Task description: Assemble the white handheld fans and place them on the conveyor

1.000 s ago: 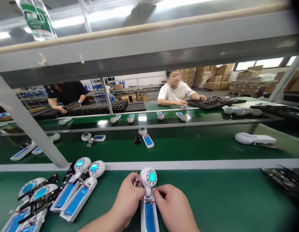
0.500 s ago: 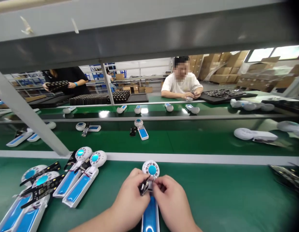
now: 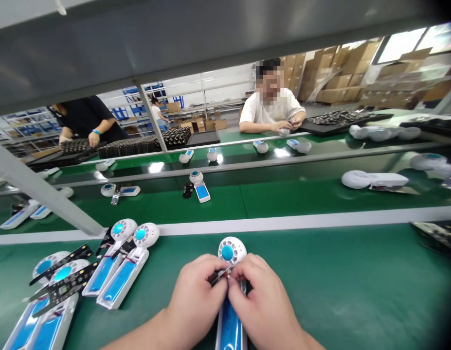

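Observation:
A white handheld fan [image 3: 232, 243] with a bright blue hub lies in front of me, its head pointing away. Its open handle holds a blue battery pack [image 3: 230, 326]. My left hand [image 3: 196, 294] is closed, pinching a small circuit board [image 3: 218, 276] over the fan's neck. Against it, my right hand [image 3: 267, 299] is closed too, thumb and finger pressed together at the board's edge. What the right fingertips grip is too small and covered to name. Both hands hide the fan's neck and part of its handle.
Several opened fans [image 3: 125, 279] with loose circuit boards [image 3: 66, 284] lie at the left. Beyond a white rail [image 3: 196, 225], a green conveyor belt [image 3: 269, 194] carries more fans. A slanted post [image 3: 46, 189] stands left; more boards [image 3: 435, 238] lie right. A co-worker [image 3: 271, 109] sits opposite.
My view has tilted and shifted. Both hands stay at the fan's neck, and the circuit board in my left hand now lies flatter. Fans on the far belts have shifted slightly in view.

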Demonstrator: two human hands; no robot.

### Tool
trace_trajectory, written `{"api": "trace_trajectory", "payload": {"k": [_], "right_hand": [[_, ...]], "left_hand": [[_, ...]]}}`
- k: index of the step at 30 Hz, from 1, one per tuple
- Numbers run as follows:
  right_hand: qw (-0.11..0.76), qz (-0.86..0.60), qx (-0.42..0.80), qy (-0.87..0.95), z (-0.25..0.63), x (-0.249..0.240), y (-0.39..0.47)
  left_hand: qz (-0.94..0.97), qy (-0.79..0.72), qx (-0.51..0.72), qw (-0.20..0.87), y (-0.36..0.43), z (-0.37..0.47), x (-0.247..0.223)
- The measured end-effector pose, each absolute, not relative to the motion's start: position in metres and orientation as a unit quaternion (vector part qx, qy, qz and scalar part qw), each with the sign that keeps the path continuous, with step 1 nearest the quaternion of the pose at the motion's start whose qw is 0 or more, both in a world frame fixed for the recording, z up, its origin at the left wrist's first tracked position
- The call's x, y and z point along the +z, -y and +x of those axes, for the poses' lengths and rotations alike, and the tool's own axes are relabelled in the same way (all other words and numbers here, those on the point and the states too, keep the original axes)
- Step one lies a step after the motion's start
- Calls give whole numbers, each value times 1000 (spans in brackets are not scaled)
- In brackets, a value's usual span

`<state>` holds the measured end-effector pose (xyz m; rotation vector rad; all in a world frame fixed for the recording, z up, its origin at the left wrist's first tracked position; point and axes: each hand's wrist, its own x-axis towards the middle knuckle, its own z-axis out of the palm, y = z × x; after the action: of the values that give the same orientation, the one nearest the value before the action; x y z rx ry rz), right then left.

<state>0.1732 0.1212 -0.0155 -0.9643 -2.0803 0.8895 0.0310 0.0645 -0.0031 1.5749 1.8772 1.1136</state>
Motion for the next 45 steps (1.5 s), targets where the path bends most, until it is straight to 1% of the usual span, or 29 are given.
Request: {"api": "trace_trajectory", "payload": {"k": [4,9,14,17,22,26,28,33,40,45], "right_hand": [[317,-423,347,775,173,-13,-120],[307,-437,360,765,175,-11,-121],[322,-425,359,766,177,-12,-121],[329,-401,363,774,179,-13,-122],[339,-389,426,744,178,-12,-124],[336,-403,471,709,177,-14,-124],[338,-407,452,718,177,-15,-123],[351,-384,354,777,181,-19,-121],[367,-361,338,788,179,-23,-122],[353,-368,328,795,176,-22,-127]], "left_hand": [[596,-671,399,188,-62,34,2],[653,-634,395,126,-61,36,0],[705,-592,389,41,-59,37,-1],[722,-574,386,22,-59,35,-1],[715,-571,399,55,-60,32,-3],[712,-571,406,52,-59,32,-9],[712,-570,407,54,-59,33,-10],[704,-571,413,80,-59,34,-4],[709,-564,403,128,-63,30,2],[688,-572,411,177,-63,30,4]]}}
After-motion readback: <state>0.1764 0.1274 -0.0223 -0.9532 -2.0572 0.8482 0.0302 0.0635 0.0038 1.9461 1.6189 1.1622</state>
